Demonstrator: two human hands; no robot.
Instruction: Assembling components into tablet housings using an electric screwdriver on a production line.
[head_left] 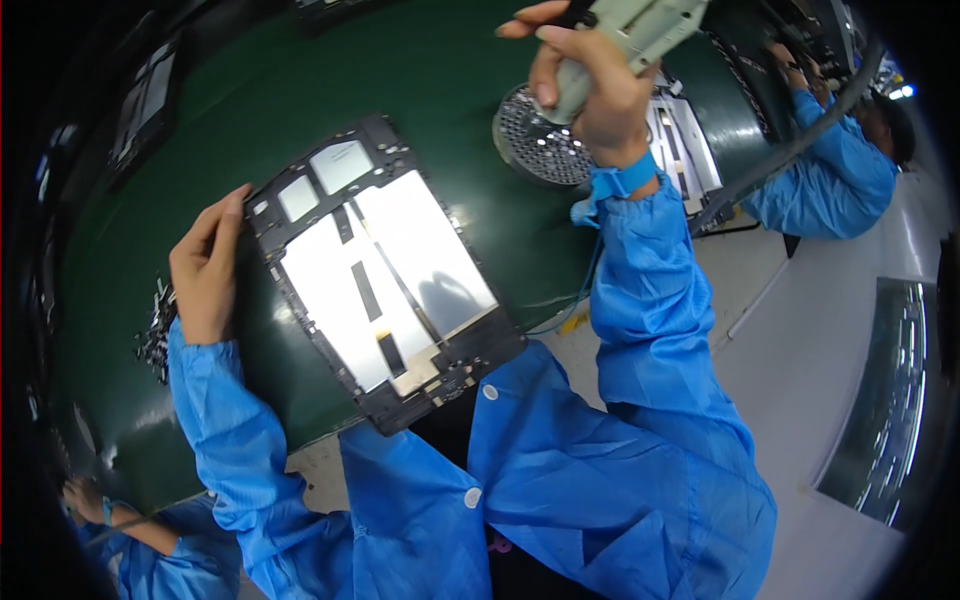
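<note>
A black tablet housing [355, 290] with shiny silver panels lies tilted on the green work surface, its near end by my lap. My left hand [208, 265] grips its far left corner between thumb and fingers. Raised at the upper right, my right hand [605, 95] is closed around a pale grey-green handheld tool [640, 35], whose far end runs out of the picture and whose exact kind I cannot make out. Below that hand sits a round dish [540, 140] with a pitted, glinting surface, partly covered by the hand. A blue strap [625, 178] circles my right wrist.
Small dark parts [157, 335] lie in a heap left of my left wrist. Another silver-panelled housing [685, 150] lies beyond my right forearm, and one more [145, 100] at the far left. A grey cable [800, 145] crosses the right side. Co-workers' blue sleeves [830, 185] show at both sides.
</note>
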